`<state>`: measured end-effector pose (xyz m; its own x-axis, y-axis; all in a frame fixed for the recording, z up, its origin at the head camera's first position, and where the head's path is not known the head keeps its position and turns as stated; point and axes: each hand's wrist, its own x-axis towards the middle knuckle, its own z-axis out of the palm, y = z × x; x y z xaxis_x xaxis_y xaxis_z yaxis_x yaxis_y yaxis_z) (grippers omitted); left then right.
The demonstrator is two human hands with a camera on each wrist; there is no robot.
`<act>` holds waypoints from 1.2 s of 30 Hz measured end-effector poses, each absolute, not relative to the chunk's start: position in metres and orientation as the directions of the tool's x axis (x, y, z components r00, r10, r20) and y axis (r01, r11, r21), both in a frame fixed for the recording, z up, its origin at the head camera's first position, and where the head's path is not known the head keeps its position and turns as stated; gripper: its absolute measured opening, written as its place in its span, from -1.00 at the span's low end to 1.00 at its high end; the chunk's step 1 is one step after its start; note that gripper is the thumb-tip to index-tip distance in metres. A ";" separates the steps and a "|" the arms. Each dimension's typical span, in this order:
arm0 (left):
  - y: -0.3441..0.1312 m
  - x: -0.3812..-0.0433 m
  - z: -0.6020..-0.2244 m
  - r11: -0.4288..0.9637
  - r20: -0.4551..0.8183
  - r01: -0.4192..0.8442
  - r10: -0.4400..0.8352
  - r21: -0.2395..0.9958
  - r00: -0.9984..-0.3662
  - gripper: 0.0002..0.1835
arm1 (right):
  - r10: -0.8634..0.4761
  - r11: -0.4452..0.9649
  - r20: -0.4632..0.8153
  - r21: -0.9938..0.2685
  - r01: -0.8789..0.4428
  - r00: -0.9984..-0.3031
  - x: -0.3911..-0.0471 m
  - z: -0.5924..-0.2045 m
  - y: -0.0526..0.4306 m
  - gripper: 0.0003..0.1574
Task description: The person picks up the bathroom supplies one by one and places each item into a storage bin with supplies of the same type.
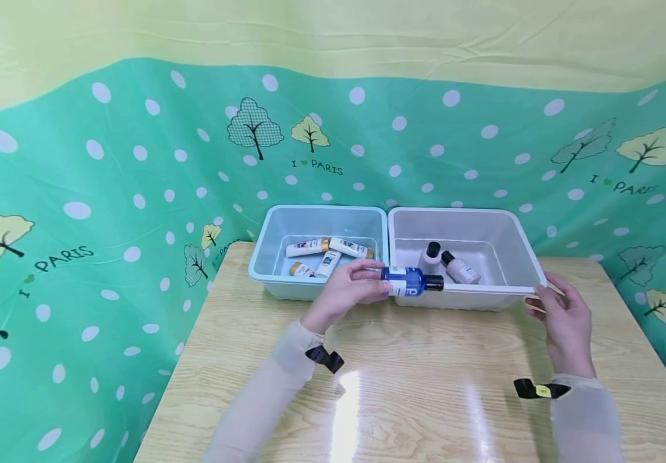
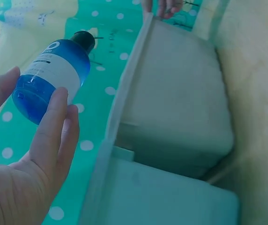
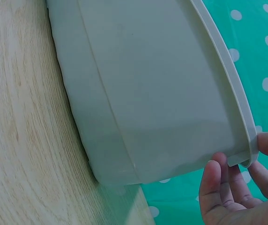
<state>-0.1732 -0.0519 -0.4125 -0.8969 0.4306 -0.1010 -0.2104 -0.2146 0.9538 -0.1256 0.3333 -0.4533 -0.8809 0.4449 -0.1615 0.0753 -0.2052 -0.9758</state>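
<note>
My left hand [image 1: 347, 289] grips a clear blue bottle [image 1: 408, 281] with a white label and black cap. The bottle lies sideways over the front rims where the two bins meet, its cap pointing right. In the left wrist view, thumb and fingers pinch the bottle's [image 2: 54, 77] base end. At the front right corner of the grey bin [image 1: 483, 290], my right hand [image 1: 569, 325] holds the rim, thumb on top and fingers below, as the right wrist view shows. Inside that bin are two pale bottles with black caps, one upright [image 1: 429, 260] and one lying [image 1: 463, 270].
A light blue bin [image 1: 287, 279] stands against the grey one on the left, with several white gold-capped bottles [image 1: 328, 263] lying inside. Both bins sit on a wooden table [image 1: 414, 373]. Behind them hangs a green and yellow patterned cloth [image 1: 402, 148].
</note>
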 end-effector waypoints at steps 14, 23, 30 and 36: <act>-0.017 -0.234 -0.371 -0.210 -0.104 -0.216 0.446 0.953 -0.889 -0.46 | 0.445 -0.224 -0.147 -0.973 0.049 -0.883 -0.126 -0.456 0.338 -0.37; 0.019 -0.272 -0.350 -0.123 -0.127 -0.201 0.449 0.972 -0.885 -0.47 | 0.437 -0.232 -0.148 -0.972 0.048 -0.887 -0.127 -0.458 0.339 -0.35; 0.050 -0.299 -0.352 -0.060 -0.171 -0.216 0.426 0.975 -0.889 -0.44 | 0.441 -0.222 -0.141 -0.974 0.045 -0.886 -0.129 -0.459 0.338 -0.34; 0.077 -0.316 -0.361 -0.070 -0.196 -0.239 0.379 0.968 -0.904 -0.47 | 0.435 -0.228 -0.129 -0.973 0.030 -0.891 -0.128 -0.461 0.337 -0.34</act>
<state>-0.3156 0.0766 -0.3613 -0.9043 0.3792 -0.1961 -0.2393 -0.0700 0.9684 -0.1284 0.3369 -0.4608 -0.8913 0.4346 -0.1290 0.0296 -0.2282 -0.9732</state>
